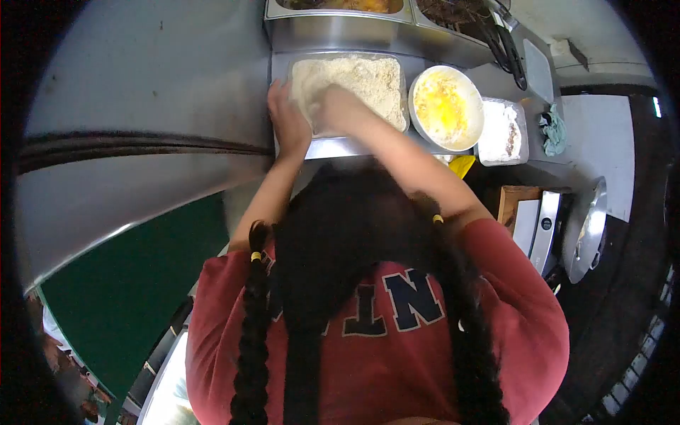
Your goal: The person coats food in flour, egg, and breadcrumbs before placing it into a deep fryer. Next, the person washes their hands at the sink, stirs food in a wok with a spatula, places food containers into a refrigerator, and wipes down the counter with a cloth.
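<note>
A clear rectangular tray (405, 85) of pale breadcrumbs (368, 74) lies in front of me on the metal counter. My left hand (289, 119) is at the tray's left side, its fingers along the rim and appearing to grip it. Over the left part of the crumbs is my right hand (334, 110), smeared by motion. Its fingers are too blurred to read, and whether anything is in them is hidden. Just right of the tray stands a white bowl (476, 134) with yellow beaten egg (439, 106). Beyond it sits a smaller clear container (524, 149) of white flour (501, 127).
Metal food pans (340, 32) stand behind the tray, with black-handled tongs (511, 57) at their right. A teal cloth (552, 131) lies right of the flour. Further right, a wide metal pan (586, 234) sits by a stove. A steel wall (156, 85) borders my left.
</note>
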`<action>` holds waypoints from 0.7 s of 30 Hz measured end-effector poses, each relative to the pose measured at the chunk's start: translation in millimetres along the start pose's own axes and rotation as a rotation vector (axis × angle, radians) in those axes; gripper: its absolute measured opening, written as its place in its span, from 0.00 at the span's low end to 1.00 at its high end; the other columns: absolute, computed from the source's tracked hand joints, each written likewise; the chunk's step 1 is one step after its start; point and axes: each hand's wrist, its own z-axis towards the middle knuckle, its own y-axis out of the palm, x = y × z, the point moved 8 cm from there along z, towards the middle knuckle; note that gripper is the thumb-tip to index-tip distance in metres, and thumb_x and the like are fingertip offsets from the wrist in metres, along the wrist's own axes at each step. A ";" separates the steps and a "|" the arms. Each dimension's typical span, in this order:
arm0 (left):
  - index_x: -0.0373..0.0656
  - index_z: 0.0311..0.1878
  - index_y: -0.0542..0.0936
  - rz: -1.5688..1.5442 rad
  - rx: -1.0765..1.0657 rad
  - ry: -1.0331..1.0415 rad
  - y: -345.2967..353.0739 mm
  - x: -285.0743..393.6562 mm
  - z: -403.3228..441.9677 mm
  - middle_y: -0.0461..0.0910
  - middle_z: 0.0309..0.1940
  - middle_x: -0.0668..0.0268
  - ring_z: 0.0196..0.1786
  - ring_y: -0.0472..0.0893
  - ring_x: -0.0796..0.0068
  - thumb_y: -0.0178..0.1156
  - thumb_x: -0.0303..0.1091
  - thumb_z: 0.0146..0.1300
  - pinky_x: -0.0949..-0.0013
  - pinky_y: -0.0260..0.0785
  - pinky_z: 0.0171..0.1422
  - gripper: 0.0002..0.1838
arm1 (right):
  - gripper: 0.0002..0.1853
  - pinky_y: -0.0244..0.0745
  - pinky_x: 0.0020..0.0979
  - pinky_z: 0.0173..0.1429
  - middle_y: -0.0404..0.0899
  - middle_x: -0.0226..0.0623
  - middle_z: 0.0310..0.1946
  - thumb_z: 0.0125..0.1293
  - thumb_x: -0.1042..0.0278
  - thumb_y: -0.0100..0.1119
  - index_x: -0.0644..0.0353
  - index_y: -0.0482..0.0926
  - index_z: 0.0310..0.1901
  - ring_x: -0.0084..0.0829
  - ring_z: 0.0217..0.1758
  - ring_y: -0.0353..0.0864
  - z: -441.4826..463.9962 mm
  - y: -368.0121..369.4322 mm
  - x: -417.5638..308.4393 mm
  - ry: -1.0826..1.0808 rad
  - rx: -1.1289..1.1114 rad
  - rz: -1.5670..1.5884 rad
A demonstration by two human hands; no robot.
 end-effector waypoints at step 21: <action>0.41 0.61 0.70 0.036 -0.019 -0.045 1.6 -3.9 -0.1 0.60 0.65 0.49 0.68 0.62 0.48 0.44 0.18 0.65 0.55 0.55 0.71 0.21 | 0.36 0.73 0.38 0.61 0.79 0.55 0.51 0.44 0.63 0.73 0.63 0.75 0.58 0.47 0.56 0.79 -41.5 -30.9 116.4 0.374 0.165 0.219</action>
